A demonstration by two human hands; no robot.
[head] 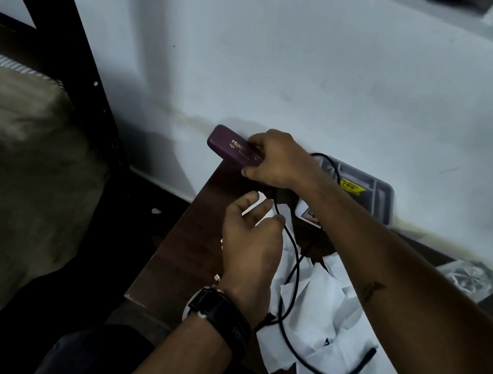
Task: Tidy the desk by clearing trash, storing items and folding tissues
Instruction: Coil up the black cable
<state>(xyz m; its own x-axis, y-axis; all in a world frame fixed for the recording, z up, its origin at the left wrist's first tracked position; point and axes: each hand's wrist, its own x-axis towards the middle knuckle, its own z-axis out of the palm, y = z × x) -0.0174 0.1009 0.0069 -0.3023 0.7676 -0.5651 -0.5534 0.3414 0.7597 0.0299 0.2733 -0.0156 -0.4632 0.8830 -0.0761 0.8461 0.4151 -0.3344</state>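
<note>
Head view, right hand (279, 159) gripping purple case (229, 146), covering one end

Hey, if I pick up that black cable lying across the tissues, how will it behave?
Probably floppy: the black cable lies in loose curves. Lifting it may drag the crumpled tissues it crosses, since they look light.

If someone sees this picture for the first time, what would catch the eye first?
The right hand gripping a purple case over the desk's far corner, against the white wall. Nearer, crumpled white tissues lie on the dark desk, with a black cable looping across them.
</note>
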